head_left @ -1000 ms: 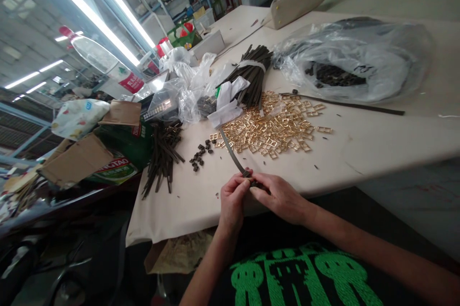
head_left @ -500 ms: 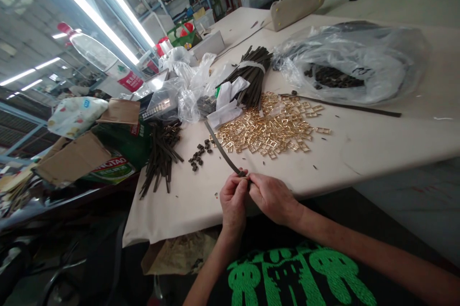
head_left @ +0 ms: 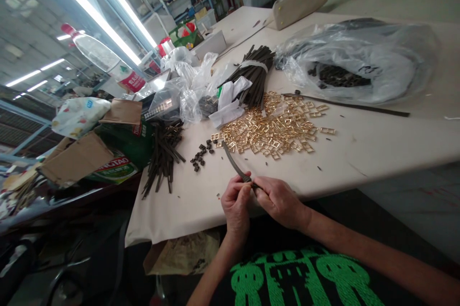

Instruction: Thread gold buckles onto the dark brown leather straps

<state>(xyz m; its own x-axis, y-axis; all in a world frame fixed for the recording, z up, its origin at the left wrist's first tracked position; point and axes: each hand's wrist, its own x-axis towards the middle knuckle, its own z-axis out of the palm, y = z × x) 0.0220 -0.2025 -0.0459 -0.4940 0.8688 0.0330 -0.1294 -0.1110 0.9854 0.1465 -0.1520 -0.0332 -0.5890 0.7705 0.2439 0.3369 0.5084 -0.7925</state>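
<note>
Close to the table's front edge, my left hand pinches a dark strap, whose free end curves up and away toward the gold pile. My right hand is closed beside it, its thumb and finger gripping the strap's near end. A small dark loop seems to sit around the strap at my fingertips, though the fingers partly hide it. Beyond my hands lies a heap of gold metal buckles. Several small dark loops are scattered left of the heap.
Finished-looking dark straps lie at the table's left edge. A tied bundle of straps rests behind the buckles. To the right is a clear plastic bag of dark pieces, with a long strip before it. Cardboard boxes stand left.
The strap has been drawn toward me through my fingers, so less of it sticks out beyond my left hand. My right hand has shifted slightly right and down. The view has moved slightly.
</note>
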